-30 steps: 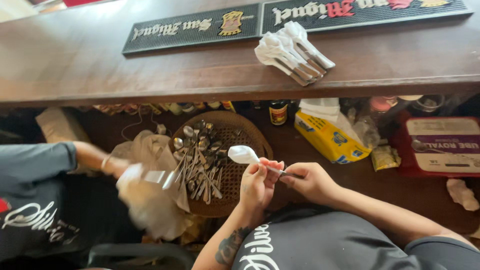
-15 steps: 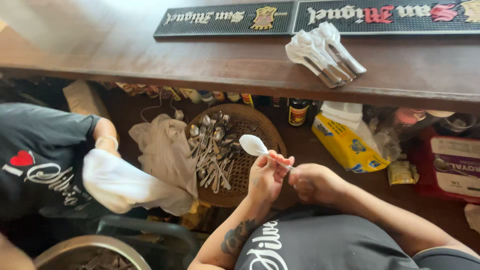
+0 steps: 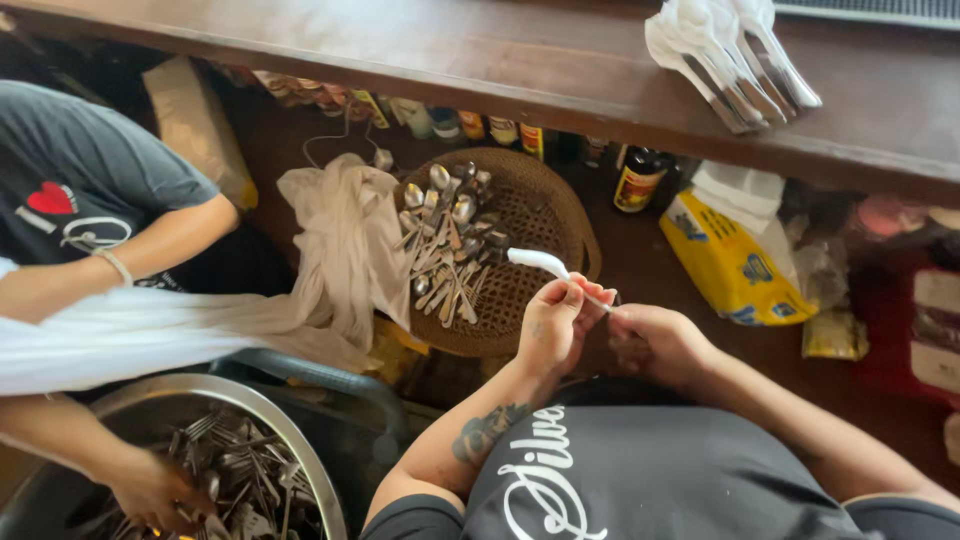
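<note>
While wrapping: both hands grip the spoon.
Left hand [image 3: 550, 325]: pinches napkin-wrapped spoon [image 3: 545, 265].
Right hand [image 3: 655, 340]: grips its handle.
Change: spoon stays raised over basket [image 3: 560, 215].

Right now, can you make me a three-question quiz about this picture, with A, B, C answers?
1. Where is the round woven basket?
A. Under the wooden counter
B. On top of the counter
C. On a chair

2. What colour is the paper around the utensil in the hands?
A. Red
B. White
C. Green

3. What are the left hand and right hand doing?
A. Resting flat
B. Holding nothing
C. Both holding the wrapped utensil

Answers: 1 A, the basket sits below the counter's edge. 2 B, the wrapping is plainly white. 3 C, the fingers of both hands close on it.
</note>
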